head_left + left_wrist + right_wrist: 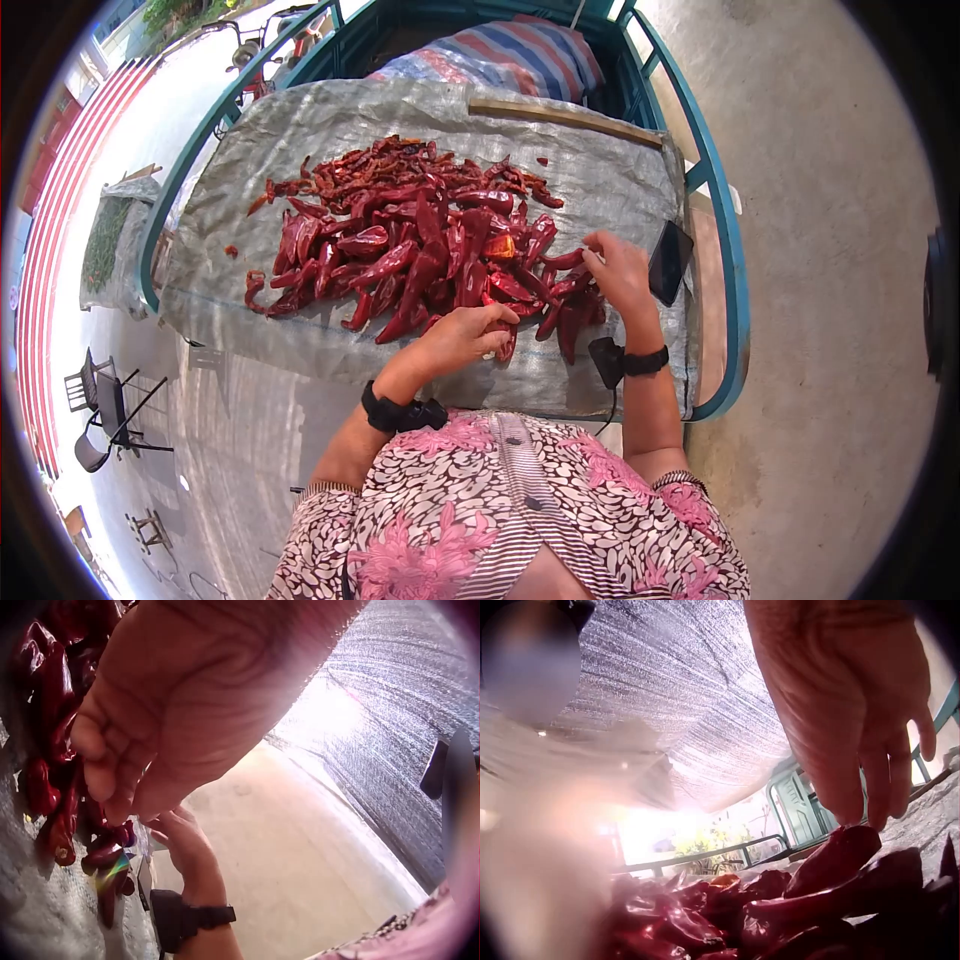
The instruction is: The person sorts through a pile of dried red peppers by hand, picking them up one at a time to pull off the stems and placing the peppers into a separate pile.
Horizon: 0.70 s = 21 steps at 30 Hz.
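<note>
A heap of glossy red peppers lies on a grey woven sheet. Over its near edge is my left hand, fingers loosely bent, with a red pepper just beyond the fingertips. The left wrist view has this hand close above the peppers, with no pepper visible in its grasp. To the right, my right hand pinches the end of a red pepper. That pepper slants up from the pile to the fingertips in the right wrist view.
Smaller, shrivelled peppers lie at the back of the heap. A dark phone rests right of my right hand. Blue-green rails edge the cart, and a wooden strip crosses behind. A striped bag sits farther back.
</note>
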{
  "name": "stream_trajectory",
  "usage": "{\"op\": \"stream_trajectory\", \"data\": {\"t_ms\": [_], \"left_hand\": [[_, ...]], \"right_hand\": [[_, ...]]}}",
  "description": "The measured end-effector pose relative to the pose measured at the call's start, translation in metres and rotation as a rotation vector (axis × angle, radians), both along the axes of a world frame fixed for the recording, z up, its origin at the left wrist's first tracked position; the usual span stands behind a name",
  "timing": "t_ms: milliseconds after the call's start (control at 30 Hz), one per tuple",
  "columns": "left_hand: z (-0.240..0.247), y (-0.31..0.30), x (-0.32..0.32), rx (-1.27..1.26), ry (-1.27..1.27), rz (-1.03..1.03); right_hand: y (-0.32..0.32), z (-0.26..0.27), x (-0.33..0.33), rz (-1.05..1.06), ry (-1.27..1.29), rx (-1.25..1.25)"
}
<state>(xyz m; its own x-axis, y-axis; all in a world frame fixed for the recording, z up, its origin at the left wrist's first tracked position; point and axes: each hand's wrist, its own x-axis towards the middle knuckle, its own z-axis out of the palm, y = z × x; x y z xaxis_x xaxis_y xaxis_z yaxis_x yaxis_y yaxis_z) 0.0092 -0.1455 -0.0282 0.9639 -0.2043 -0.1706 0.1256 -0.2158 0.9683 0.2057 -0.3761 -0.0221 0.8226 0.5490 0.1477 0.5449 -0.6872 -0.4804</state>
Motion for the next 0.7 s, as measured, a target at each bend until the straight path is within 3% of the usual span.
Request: {"op": "stream_trajectory", "data": {"t_ms": [167,267,367,467,567,667,700], "left_hand": [[-0.010,0.001,0.000,0.053,-0.064,0.001],[-0.007,0.006,-0.003,0.050,-0.066,0.014],[-0.004,0.008,-0.008,0.052,-0.047,0.040],[-0.002,0.011,-0.009,0.023,-0.026,0.053],[0.001,0.015,-0.009,0.004,-0.020,0.068],[-0.002,0.017,-0.007,0.012,-0.052,0.067],[-0.004,0.018,-0.006,0.017,-0.069,0.062]], "right_hand": [[0.054,-0.014,0.020,-0.090,0.039,-0.006],[0.068,-0.045,0.034,-0.106,-0.075,-0.053],[0.071,-0.040,0.040,-0.032,0.035,-0.265],[0.055,-0.045,0.045,-0.091,0.269,0.078],[0.045,-0.017,0.019,-0.145,0.280,0.445],[0.025,-0.003,0.013,-0.054,0.490,0.544],[0.016,0.001,0.015,-0.031,0.539,0.392]]}}
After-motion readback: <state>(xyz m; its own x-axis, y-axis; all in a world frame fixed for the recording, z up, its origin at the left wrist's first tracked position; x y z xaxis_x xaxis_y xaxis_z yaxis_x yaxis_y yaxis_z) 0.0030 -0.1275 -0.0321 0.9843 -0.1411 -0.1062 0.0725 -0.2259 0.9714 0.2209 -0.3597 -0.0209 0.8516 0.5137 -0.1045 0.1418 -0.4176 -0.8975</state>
